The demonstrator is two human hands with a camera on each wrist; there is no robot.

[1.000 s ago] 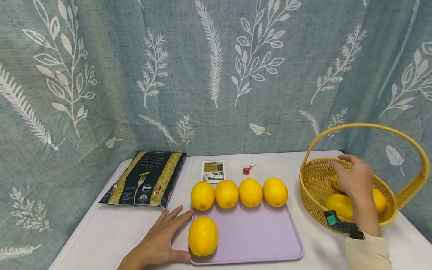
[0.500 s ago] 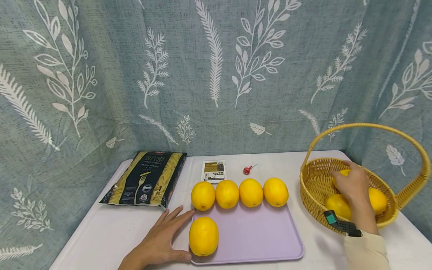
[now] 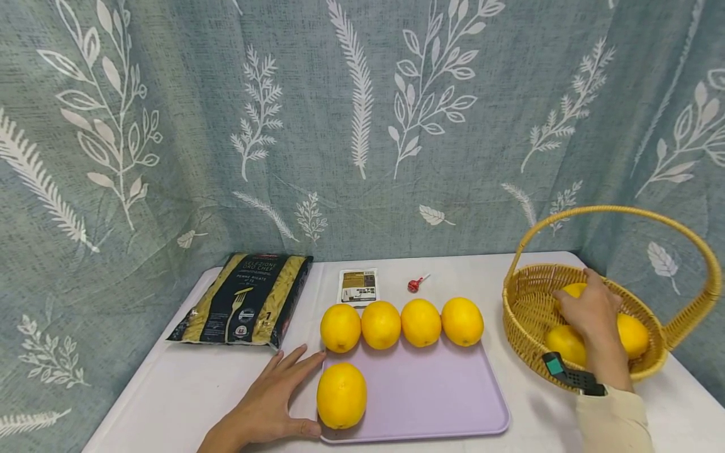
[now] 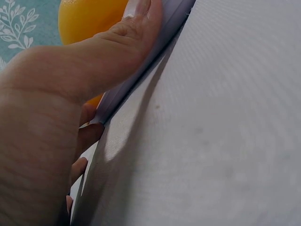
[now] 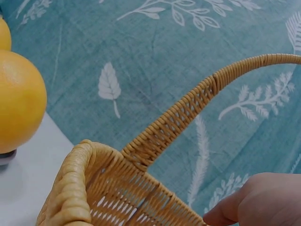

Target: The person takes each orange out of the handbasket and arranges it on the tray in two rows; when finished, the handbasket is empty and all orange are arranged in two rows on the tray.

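My left hand (image 3: pixel 277 402) lies with spread fingers against the left edge of a lilac tray (image 3: pixel 430 396), its thumb and fingertips touching the rim. Just inside that edge an orange (image 3: pixel 342 396) sits at the tray's front left corner. Along the back of the tray runs a row of several oranges (image 3: pixel 421 323). At the right, my right hand (image 3: pixel 597 314) reaches into a wicker basket (image 3: pixel 523 327) and grips an orange (image 3: pixel 574 290), partly hidden behind the thumb and fingers. Two more oranges show beside the wrist, one left (image 3: pixel 566 343) and one right (image 3: pixel 632 336).
A bag of penne pasta (image 3: pixel 243 302) lies at the back left. Behind the tray are a small flat packet (image 3: pixel 359 287) and a red lollipop (image 3: pixel 415 285). The basket's tall arched handle (image 3: pixel 612 211) rises over the right arm. A patterned curtain (image 3: pixel 362 126) closes off the back.
My right hand has shifted slightly within the basket and closed round the rear orange, which shows more now. The left hand, the tray and its oranges have stayed in place.
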